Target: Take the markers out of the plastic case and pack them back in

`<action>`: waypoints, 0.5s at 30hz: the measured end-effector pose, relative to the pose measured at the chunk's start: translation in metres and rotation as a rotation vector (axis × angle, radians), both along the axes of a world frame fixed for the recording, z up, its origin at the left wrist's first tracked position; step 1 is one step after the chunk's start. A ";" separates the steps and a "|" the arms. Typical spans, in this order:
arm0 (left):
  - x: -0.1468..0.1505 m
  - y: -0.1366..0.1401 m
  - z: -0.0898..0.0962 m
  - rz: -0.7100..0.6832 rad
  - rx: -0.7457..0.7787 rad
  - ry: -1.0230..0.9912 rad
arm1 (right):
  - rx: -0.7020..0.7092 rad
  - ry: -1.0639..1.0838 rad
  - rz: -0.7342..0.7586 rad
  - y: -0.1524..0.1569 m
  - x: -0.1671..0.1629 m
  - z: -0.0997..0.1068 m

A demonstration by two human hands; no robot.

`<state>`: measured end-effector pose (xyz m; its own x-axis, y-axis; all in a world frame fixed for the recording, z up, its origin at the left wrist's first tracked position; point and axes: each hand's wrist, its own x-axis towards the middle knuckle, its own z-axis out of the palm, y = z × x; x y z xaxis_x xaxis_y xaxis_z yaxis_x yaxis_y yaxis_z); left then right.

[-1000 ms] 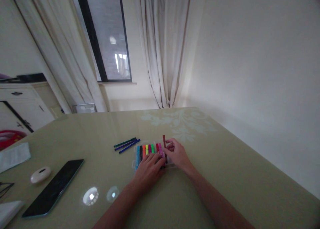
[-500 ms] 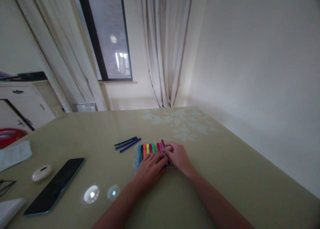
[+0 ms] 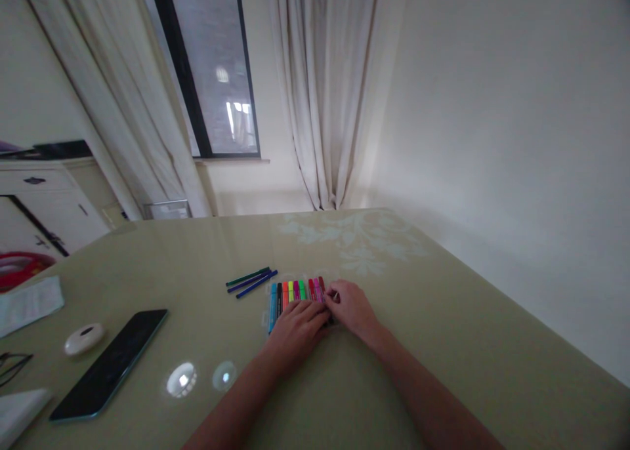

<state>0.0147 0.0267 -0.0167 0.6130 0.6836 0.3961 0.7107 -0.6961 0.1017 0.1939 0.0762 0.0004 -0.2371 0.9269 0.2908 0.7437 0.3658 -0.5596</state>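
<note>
Several colourful felt-tip markers [image 3: 285, 296] lie side by side in a clear plastic case [image 3: 264, 320] on the table. My left hand [image 3: 298, 322] rests flat across their lower part, fingers stretched out and covering much of the row. At the row's right end, my right hand [image 3: 352, 306] has its thumb and index finger pinched at a brown marker [image 3: 321, 283], which lies nearly in line with the pink and red ones. Its lower part is hidden behind my fingers. Left of the case, several dark blue and green pens [image 3: 252, 283] lie loose on the tabletop.
On the left of the table [image 3: 443, 371] are a black phone [image 3: 111, 365], a white oval case [image 3: 84, 339], a folded paper [image 3: 32, 304], a dark cable [image 3: 14, 368] and a white object [image 3: 22, 410]. A wall [image 3: 516, 142] borders the table's right side.
The brown marker has come down from a tilt above the row to lie closer in line with the others. My right hand shifted slightly; my left hand stayed in place.
</note>
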 end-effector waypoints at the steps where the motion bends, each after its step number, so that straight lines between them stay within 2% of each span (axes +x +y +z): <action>1: 0.001 -0.001 0.000 0.004 -0.001 0.001 | 0.001 -0.013 0.004 0.000 0.000 0.000; 5: 0.001 -0.001 0.000 -0.007 -0.007 -0.020 | -0.004 0.006 0.018 -0.002 0.001 0.001; 7: -0.007 0.002 0.001 0.048 -0.013 -0.073 | -0.014 0.018 0.022 -0.003 0.002 0.001; 9: -0.022 0.008 0.005 0.222 -0.012 -0.140 | -0.028 0.027 0.017 -0.004 0.003 0.001; 13: -0.065 0.019 0.013 0.742 0.026 -0.099 | 0.000 0.057 0.010 -0.006 0.004 0.002; 15: -0.083 0.020 0.013 0.883 0.002 -0.023 | 0.019 0.075 0.007 -0.007 0.004 0.003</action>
<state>-0.0679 0.0471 -0.0033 -0.1465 0.9029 0.4040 0.9869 0.1056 0.1219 0.1975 0.0694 0.0029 -0.2200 0.9197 0.3253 0.6971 0.3815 -0.6070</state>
